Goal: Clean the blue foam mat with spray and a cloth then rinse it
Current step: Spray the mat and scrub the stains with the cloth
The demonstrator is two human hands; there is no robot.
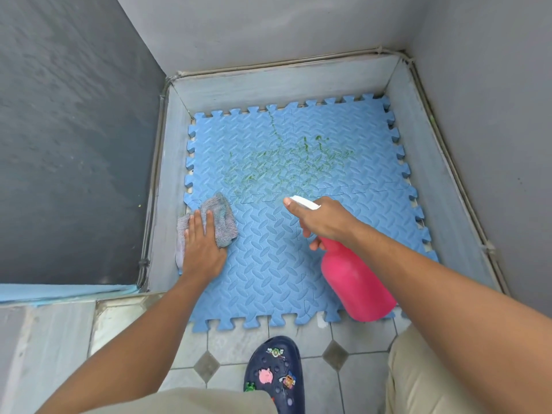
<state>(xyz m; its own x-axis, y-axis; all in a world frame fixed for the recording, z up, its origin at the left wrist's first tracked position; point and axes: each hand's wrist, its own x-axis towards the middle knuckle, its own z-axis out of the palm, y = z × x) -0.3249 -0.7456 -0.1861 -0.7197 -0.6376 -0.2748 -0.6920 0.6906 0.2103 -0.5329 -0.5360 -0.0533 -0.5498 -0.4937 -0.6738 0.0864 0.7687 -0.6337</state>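
Observation:
The blue foam mat point(268, 264), made of interlocked tiles with a diamond tread, lies on the floor in a corner. Green streaks point(286, 159) smear its far middle. My left hand point(203, 249) lies flat, fingers spread, pressing a grey cloth point(224, 216) onto the mat's left edge. My right hand point(322, 219) grips the white trigger head of a pink spray bottle point(355, 282), with the nozzle aimed toward the green streaks. The bottle hangs tilted above the mat's near right part.
Grey walls point(268, 31) close the corner at the back and right, and a dark wall point(74, 144) stands at the left. A low grey skirting point(268, 85) rings the mat. Tiled floor point(227, 342) lies in front, with my dark clog point(274, 375) on it.

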